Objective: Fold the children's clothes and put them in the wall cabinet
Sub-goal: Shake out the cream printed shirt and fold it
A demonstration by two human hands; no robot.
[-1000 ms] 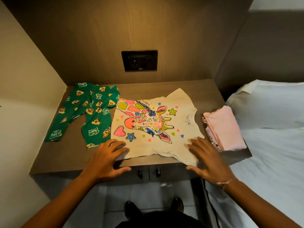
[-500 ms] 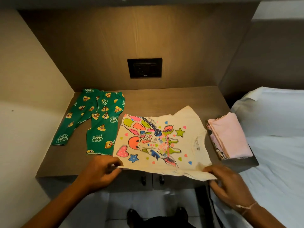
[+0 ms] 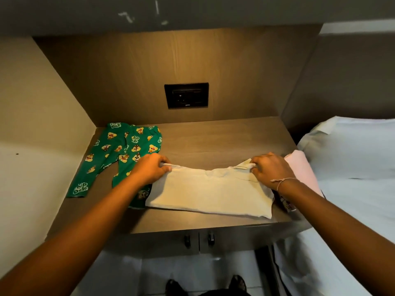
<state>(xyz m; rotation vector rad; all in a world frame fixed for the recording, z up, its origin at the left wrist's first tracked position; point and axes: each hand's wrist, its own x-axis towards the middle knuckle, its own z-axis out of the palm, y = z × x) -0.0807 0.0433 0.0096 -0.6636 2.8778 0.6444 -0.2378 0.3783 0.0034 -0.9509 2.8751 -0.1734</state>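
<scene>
- The cream T-shirt (image 3: 210, 194) lay doubled over, plain side up, near the worktop's (image 3: 224, 137) front edge.
- The left hand (image 3: 150, 169) pinched its far left corner; the right hand (image 3: 272, 169) pinched the far right one.
- Green printed leggings (image 3: 119, 150) lay left, partly under the shirt; a folded pink garment (image 3: 301, 167) lay right.

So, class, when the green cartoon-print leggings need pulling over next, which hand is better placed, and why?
Probably the left hand: it pinches the folded cream T-shirt at the corner lying over the green cartoon-print leggings. The right hand grips the opposite corner, beside the folded pink garment.
</scene>
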